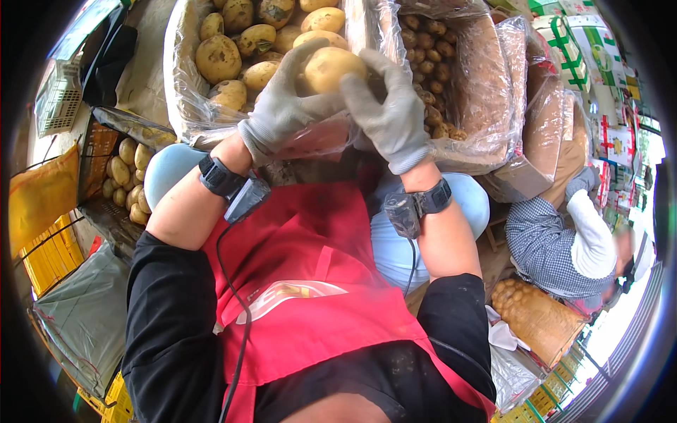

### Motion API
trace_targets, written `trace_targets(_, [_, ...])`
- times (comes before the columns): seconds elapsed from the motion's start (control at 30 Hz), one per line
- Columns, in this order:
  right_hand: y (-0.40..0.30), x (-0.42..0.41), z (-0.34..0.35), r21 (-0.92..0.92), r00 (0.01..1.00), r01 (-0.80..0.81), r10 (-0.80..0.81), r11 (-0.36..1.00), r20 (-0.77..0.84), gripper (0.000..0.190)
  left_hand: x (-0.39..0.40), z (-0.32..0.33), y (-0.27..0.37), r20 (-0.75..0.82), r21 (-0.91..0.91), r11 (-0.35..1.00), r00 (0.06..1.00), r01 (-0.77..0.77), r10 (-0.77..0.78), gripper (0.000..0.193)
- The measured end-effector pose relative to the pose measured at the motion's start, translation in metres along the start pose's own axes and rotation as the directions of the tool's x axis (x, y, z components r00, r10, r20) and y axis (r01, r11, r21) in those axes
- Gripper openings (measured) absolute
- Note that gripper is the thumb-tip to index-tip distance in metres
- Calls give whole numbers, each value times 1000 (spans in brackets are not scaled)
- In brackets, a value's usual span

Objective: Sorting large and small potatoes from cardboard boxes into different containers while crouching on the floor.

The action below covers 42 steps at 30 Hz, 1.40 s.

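Observation:
Both hands wear grey-white work gloves and meet around one large yellow potato (334,70) above the front part of a plastic-lined box. My left hand (293,98) cups the potato from the left and below, fingers towards the other hand. My right hand (389,103) has its thumb and fingers at the potato's right side; how firmly it grips is hard to tell. Beneath and behind lie several large potatoes (218,58) with dirt patches, inside the lined box (180,95). Just right of it, another lined cardboard box (484,95) holds small potatoes (426,50).
A dark crate (98,153) of potatoes stands at the left, near yellow crates (50,259) and a grey-green plastic cover (90,317). On the right, a co-worker (560,248) in checked clothing bends beside cardboard boxes (550,121) and an orange net sack (539,317) of potatoes.

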State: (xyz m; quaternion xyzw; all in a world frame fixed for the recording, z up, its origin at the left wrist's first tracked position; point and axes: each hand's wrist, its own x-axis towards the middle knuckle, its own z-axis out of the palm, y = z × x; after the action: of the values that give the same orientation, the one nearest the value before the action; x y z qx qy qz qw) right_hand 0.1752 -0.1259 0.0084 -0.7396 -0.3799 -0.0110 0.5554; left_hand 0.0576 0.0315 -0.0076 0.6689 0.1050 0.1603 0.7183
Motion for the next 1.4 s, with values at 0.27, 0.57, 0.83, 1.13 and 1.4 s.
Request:
trace_targets(0.27, [28,2,-12,401,785,-601,417,691,458,50,-3,-1,-5,-22,157,977,988,-147,152,97])
trace_targets(0.57, [1,10,-13,652,778,-625,280,429,562,59,-11,-8,-5,116,-69,996,992,-49,57,88])
trace_targets(0.83, [-13,3,-14,570,930,-344,187,746,317,68,-7,-16,-1,206,-305,908,951,288,-233,51])
trace_targets(1.13, [-16,19,-35,626,817,-541,529,561,231,26,-11,-8,6,313,-516,792,932,327,-181,70])
trace_targets(1.4, [8,3,-25,645,800,-599,398,475,450,37,-1,2,11,170,-198,978,981,-61,96,105])
